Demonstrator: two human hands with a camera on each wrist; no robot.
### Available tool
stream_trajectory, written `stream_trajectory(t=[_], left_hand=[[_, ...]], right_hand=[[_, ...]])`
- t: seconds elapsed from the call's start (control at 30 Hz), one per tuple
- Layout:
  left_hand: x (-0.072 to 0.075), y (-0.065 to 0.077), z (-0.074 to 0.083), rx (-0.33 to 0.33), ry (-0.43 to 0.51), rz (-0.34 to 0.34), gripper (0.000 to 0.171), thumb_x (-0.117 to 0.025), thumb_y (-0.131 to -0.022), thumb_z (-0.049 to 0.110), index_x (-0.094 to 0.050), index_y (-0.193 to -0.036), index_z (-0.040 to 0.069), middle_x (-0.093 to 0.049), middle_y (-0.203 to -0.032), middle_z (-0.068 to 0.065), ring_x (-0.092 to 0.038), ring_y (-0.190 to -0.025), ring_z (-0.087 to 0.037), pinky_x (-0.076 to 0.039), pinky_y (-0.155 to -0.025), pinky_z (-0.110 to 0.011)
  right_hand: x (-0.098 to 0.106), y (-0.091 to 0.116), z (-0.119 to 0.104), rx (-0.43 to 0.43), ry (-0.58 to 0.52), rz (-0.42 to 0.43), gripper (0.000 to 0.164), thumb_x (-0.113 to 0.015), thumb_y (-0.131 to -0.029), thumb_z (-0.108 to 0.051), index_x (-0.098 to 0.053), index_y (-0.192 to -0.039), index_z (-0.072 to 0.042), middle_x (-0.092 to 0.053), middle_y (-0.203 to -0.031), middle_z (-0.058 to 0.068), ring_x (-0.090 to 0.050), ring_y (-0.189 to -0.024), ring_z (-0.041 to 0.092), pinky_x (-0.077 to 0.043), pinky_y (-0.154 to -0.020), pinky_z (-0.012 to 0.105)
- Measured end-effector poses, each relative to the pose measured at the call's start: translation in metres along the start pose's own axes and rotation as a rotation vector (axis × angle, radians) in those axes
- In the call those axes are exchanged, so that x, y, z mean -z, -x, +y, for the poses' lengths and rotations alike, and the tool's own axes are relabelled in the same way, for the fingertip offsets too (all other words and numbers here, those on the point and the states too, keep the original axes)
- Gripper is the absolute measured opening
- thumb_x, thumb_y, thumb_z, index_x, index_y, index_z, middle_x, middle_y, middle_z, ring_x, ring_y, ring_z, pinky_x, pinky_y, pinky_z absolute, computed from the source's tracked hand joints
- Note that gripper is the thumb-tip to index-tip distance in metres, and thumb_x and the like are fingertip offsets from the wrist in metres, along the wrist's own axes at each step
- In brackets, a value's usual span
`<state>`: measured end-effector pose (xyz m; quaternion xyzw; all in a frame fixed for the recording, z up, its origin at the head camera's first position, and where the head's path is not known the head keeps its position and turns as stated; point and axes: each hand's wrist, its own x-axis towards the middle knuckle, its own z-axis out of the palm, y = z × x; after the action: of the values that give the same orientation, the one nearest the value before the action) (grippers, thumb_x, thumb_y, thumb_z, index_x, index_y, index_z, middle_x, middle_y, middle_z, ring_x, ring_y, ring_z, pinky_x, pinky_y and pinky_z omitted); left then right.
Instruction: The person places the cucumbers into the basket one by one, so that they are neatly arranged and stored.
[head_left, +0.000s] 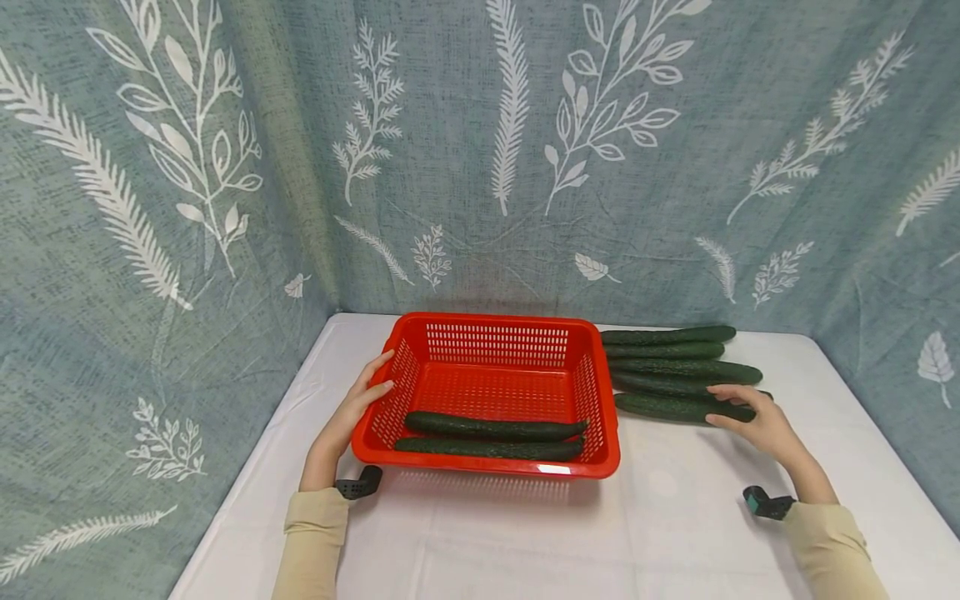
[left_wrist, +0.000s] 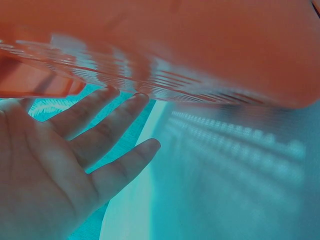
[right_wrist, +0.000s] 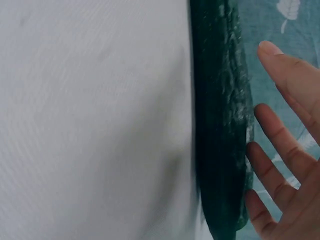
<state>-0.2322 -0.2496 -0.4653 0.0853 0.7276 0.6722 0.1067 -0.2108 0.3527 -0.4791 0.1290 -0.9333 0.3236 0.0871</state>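
Head view: bracing red basket [head_left: 495, 392] with straight-fingered left hand [head_left: 351, 414], hovering spread-fingered right hand [head_left: 763, 425] at nearest cucumber [head_left: 660, 407]; pinch nearer mid-length, clear of 4 cucumbers behind [head_left: 682, 367].

5 cucumbers [head_left: 678, 367] lie right of the basket [head_left: 487, 321].

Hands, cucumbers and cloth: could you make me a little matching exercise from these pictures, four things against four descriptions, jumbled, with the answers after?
Column one
1. Left hand
2. Right hand
3. Two cucumbers
4. Backdrop cloth

Column two
A. Inside the red basket, along its near side
B. Blue-green with white leaf patterns
C. At the right-hand ends of the loose cucumbers beside the basket
D. At the left end of the basket

Right pairs: 1-D, 2-C, 3-A, 4-B.
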Motion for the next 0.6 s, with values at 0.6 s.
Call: stream_trajectory(t=[0.6], left_hand=[[0.002, 0.0, -0.002, -0.001, 0.022, -0.017, 0.059, -0.043, -0.097, 0.031, -0.014, -0.148, 0.027, -0.024, -0.144, -0.015, -0.039, -0.118, -0.036, -0.049, -0.085, -0.032]], right_hand=[[-0.008, -0.003, 0.017, 0.056, 0.104, 0.041, 0.038, -0.078, -0.073, -0.021, -0.066, -0.106, -0.008, -0.062, -0.104, 0.014, -0.051, -0.094, 0.012, -0.04, -0.08, 0.05]])
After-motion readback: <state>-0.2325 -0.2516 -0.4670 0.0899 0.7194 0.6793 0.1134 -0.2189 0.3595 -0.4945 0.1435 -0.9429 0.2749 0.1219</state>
